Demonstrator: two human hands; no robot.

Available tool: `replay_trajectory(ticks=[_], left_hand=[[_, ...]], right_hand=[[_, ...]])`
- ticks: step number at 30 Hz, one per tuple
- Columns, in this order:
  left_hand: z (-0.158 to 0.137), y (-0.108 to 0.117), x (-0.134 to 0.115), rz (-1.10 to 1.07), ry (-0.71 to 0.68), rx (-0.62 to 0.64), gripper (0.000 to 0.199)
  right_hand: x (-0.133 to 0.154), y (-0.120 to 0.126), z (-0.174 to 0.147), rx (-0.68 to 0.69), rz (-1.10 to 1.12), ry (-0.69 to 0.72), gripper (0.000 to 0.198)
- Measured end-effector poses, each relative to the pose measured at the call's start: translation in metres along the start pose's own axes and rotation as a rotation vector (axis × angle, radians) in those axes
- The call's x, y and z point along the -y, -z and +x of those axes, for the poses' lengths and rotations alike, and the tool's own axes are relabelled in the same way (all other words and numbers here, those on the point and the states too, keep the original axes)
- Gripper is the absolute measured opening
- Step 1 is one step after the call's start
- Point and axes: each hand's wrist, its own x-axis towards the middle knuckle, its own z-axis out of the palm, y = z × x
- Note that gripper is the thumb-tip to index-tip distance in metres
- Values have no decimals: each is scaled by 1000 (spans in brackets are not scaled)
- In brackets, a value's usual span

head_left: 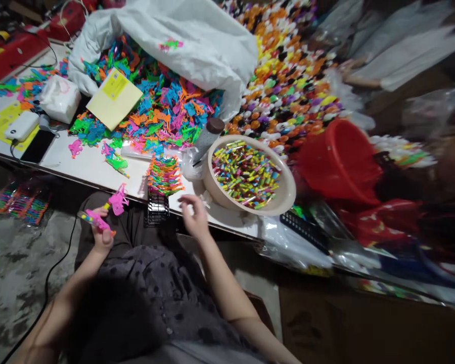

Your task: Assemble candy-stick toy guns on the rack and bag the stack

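Observation:
My left hand (pixel 101 230) is closed around several small pink plastic toys (pixel 118 201) with yellow tube-like ends, held above my lap. My right hand (pixel 194 216) hovers by the table edge, fingers loosely bent and apart, with nothing visible in it. Between my hands a black slotted rack (pixel 158 210) juts over the edge; its far part carries a row of toys (pixel 165 174) in orange, green and pink. Just beyond my right hand stands a cream basin (pixel 288 194) full of small colourful tubes (pixel 246 174). A green toy (pixel 117 163) lies loose on the table.
A heap of coloured plastic toys (pixel 163 114) spills from a white sack (pixel 197 45). Yellow cards (pixel 114 98), a tissue pack (pixel 59 98) and a phone (pixel 38 146) lie left. A red bucket (pixel 337 162) stands right, near another person's hand (pixel 358 76). Bagged toys (pixel 23 202) lie below.

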Motion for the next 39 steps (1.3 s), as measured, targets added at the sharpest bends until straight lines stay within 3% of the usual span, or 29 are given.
replay_trajectory(ticks=[5, 8, 11, 14, 17, 21, 28, 33, 39], left_hand=[[-34, 1, -21, -214, -49, 100, 48], [-54, -3, -23, -271, 97, 188, 56], [-69, -7, -18, -298, 219, 300, 60], [-75, -11, -16, -333, 263, 473, 62], [-73, -16, -21, -404, 306, 557, 66], [-65, -23, -30, -392, 331, 561, 62], [-62, -28, -39, -305, 222, 580, 51], [-57, -27, -44, -312, 277, 578, 48], [-50, -23, -48, -330, 305, 609, 33]], right_hand=[[67, -44, -4, 508, 82, 361, 42], [86, -51, 2, 721, 103, 401, 49], [91, -55, 2, 840, 74, 381, 49], [88, -56, -5, 858, 65, 344, 51], [84, -55, -10, 827, 50, 284, 53], [80, -52, -12, 776, 1, 232, 48], [83, -58, -8, 777, -13, 290, 42], [82, -56, -3, 775, 82, 240, 46], [83, -45, 1, 808, 94, 281, 47]])
